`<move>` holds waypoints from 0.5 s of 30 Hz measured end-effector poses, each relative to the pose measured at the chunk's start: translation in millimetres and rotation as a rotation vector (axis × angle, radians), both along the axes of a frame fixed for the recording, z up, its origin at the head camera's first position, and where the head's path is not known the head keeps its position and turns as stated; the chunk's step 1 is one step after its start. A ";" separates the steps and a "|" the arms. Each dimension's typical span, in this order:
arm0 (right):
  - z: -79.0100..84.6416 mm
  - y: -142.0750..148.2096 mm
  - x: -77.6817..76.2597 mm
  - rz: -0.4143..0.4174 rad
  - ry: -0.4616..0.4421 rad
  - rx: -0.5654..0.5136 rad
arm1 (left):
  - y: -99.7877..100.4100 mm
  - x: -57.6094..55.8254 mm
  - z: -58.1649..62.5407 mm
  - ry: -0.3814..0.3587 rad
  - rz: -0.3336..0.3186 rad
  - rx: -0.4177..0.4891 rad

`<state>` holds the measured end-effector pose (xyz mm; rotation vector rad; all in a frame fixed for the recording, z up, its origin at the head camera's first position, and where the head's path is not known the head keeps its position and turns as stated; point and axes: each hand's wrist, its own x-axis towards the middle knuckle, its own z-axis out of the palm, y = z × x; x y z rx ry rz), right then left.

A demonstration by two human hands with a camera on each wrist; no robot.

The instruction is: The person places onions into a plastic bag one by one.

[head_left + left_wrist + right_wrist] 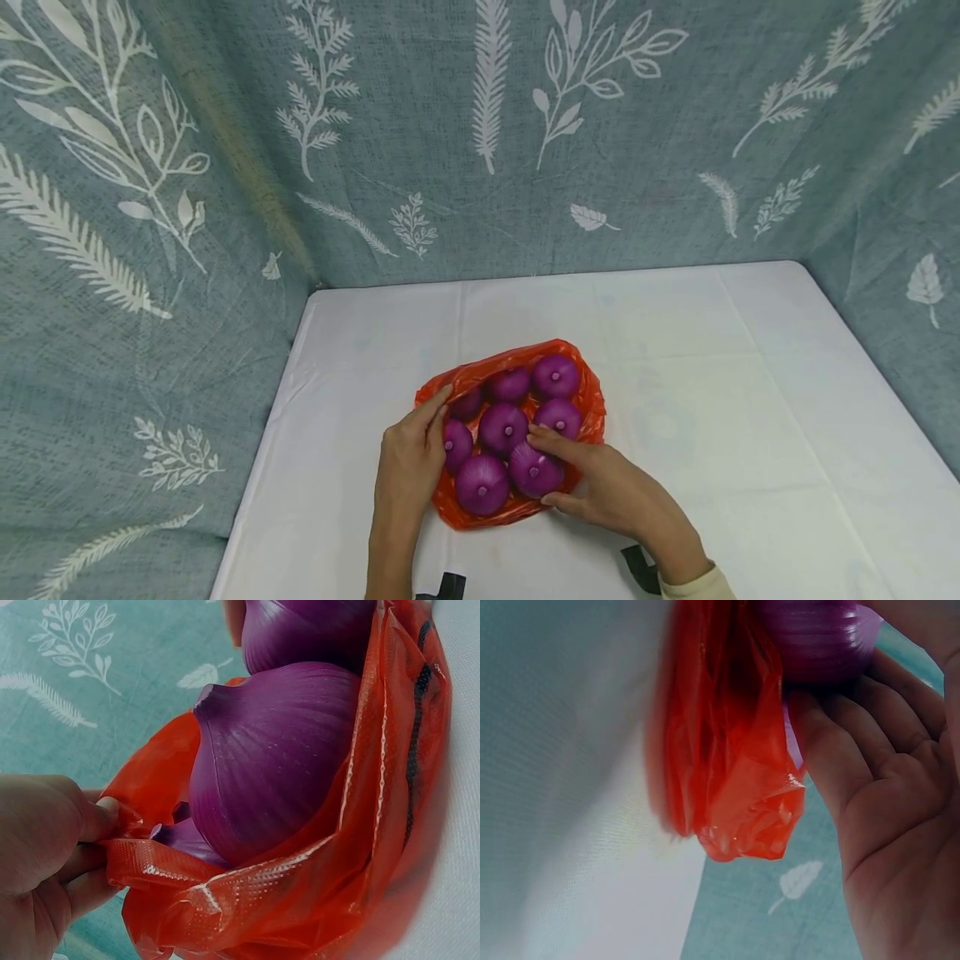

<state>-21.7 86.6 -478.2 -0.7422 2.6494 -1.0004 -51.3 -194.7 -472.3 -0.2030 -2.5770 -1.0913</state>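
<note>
A red plastic bag point(592, 392) with its mouth spread wide sits on the table, full of several purple onions point(503, 428). My left hand point(411, 454) is at the bag's left side; in the left wrist view its thumb and fingers pinch the bag's rim point(142, 859). A large onion point(277, 750) bulges out beside that rim. My right hand point(618, 487) reaches in from the front right and grips an onion point(536, 469) between thumb and fingers. The right wrist view shows this onion point(817, 641) against the curled fingers, next to the bag's crumpled edge point(750, 817).
The table under a white cloth point(720, 400) extends around the bag. Blue-green curtains point(420, 150) with white leaf prints hang along the table's back and sides. Black straps point(452, 586) show near the wrists.
</note>
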 end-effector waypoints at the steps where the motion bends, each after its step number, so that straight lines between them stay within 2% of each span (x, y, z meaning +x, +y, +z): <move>1: -0.6 0.1 0.2 0.001 0.002 0.001 | 0.3 0.1 -0.4 0.001 -0.001 0.001; 8: -5.0 -1.4 5.1 0.012 0.003 0.023 | 0.8 4.0 -1.7 0.006 -0.008 0.001; 15: -4.9 -4.3 4.5 0.034 0.053 0.079 | -0.8 2.2 -0.4 0.008 0.011 -0.013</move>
